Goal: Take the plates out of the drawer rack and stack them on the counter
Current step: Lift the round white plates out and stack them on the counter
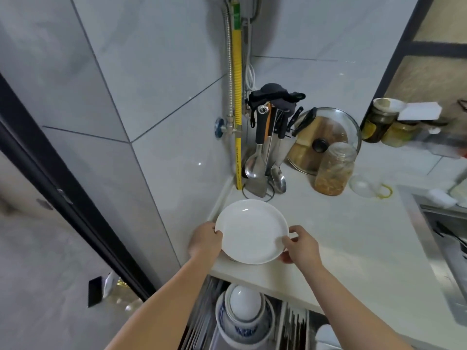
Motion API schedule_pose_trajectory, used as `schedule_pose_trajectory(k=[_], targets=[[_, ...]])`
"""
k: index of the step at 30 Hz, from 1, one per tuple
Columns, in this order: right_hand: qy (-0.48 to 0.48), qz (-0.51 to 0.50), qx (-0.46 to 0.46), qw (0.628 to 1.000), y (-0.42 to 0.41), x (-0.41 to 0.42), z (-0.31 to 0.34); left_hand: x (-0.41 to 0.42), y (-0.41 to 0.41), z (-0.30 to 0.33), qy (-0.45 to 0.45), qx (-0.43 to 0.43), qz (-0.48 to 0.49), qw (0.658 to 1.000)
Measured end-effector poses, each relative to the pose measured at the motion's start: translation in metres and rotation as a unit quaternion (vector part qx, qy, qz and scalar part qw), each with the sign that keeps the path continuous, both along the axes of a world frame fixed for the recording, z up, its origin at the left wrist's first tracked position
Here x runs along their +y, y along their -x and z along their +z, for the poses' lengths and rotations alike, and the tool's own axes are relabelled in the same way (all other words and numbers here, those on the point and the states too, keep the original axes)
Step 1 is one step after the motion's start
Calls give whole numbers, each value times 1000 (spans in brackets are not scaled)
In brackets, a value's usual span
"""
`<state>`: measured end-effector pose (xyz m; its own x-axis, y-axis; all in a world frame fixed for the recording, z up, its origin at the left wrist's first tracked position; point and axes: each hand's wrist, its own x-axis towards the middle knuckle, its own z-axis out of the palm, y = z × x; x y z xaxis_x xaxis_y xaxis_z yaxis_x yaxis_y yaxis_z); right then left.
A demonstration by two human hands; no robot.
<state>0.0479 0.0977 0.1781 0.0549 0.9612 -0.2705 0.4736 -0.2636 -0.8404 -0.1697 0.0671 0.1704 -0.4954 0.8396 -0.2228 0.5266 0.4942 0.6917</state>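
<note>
Head view, kitchen corner: I have a white plate (251, 231) held between both hands over the pale counter (353, 236), close to the tiled wall (151, 97). My left hand (206, 239) grips the plate's left rim, thumb on top and fingers curled beneath; my right hand (299, 246) pinches the right rim the same way — thumb over the edge, fingers under it. Whether the plate is touching the counter or hanging just above it I cannot tell, though something shows under its near edge. Below the counter's front lip the drawer rack (290, 322) stands pulled out, with a stack of blue-and-white bowls (243, 317) sitting in it and wire slots to either side. Behind the plate, at the back of the counter, a utensil holder (265, 147) carries ladles and a spatula; a glass pot lid (326, 140) leans against the wall beside it — a jar (333, 170) stands in front of that lid.
</note>
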Motion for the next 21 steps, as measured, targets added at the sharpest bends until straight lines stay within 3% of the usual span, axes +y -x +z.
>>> schedule_pose_trajectory(k=[8, 21], targets=[[27, 2, -28, 999, 16, 31, -31, 31, 14, -39, 22, 101, -20, 994], [32, 10, -59, 998, 29, 45, -58, 48, 25, -69, 26, 157, -42, 986]])
